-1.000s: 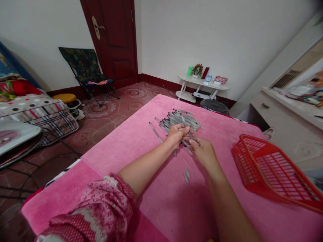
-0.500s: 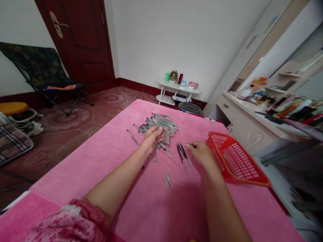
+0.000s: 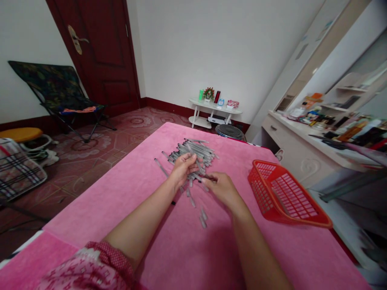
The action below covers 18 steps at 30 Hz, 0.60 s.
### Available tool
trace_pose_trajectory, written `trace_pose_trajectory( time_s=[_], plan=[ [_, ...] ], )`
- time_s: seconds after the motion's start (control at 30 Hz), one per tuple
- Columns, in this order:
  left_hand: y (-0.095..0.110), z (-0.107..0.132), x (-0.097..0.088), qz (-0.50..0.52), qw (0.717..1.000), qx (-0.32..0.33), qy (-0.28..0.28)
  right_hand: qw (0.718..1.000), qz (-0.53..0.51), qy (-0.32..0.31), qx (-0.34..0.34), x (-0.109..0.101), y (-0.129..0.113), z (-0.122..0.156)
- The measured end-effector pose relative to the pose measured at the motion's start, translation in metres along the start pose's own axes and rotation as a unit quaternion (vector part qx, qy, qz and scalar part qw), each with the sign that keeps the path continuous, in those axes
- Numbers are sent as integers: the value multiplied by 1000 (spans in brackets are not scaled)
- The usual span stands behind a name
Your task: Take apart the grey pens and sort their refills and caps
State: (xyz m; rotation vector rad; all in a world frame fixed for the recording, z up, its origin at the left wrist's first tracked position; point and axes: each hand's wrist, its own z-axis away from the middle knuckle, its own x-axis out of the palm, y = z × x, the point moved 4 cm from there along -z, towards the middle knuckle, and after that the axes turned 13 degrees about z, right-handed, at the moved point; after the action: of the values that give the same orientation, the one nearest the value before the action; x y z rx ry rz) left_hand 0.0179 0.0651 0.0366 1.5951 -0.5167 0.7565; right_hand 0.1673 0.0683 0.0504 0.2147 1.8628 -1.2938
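Note:
A heap of grey pen barrels [image 3: 198, 151] lies on the pink cloth-covered table [image 3: 145, 189]. My left hand [image 3: 183, 167] rests at the near edge of the heap with its fingers curled round several grey barrels. My right hand [image 3: 220, 187] sits just beside it, fingers pinched on a thin dark piece next to the left hand's barrels. A few short grey caps [image 3: 202, 217] lie loose on the cloth below my hands. One single barrel [image 3: 160, 167] lies apart to the left of the heap.
A red plastic basket [image 3: 284, 195] stands tilted at the table's right. Beyond are a dresser with clutter [image 3: 317, 133], a small white side table [image 3: 214, 110], a folding chair [image 3: 57, 92], a dark red door [image 3: 96, 56] and a yellow stool [image 3: 21, 135].
My right hand has come back left from near the basket to meet my left hand. The thin dark refills seen on the cloth half a second ago are now hidden under it.

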Motion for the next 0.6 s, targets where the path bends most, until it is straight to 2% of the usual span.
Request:
trace_pose_trajectory(
  time_s=[0.13,0.23,0.3,0.4,0.47,0.6],
  plan=[
    [-3,6,13,-101,991,-27,-86,986,-83,135,43,-23,0,-1],
    [-5,10,23,-222,961,-14,-164,967,-159,190,61,-33,-5,1],
    [-5,10,26,-296,935,10,-194,957,-178,219,60,-38,-8,3],
    [-2,7,22,-369,909,41,-187,952,-192,228,68,-43,-9,6],
    [5,3,18,-383,906,62,-170,945,-221,220,95,-44,-6,7],
    [27,-4,10,-273,949,90,-132,918,-293,229,136,-42,-1,7]
  ],
)
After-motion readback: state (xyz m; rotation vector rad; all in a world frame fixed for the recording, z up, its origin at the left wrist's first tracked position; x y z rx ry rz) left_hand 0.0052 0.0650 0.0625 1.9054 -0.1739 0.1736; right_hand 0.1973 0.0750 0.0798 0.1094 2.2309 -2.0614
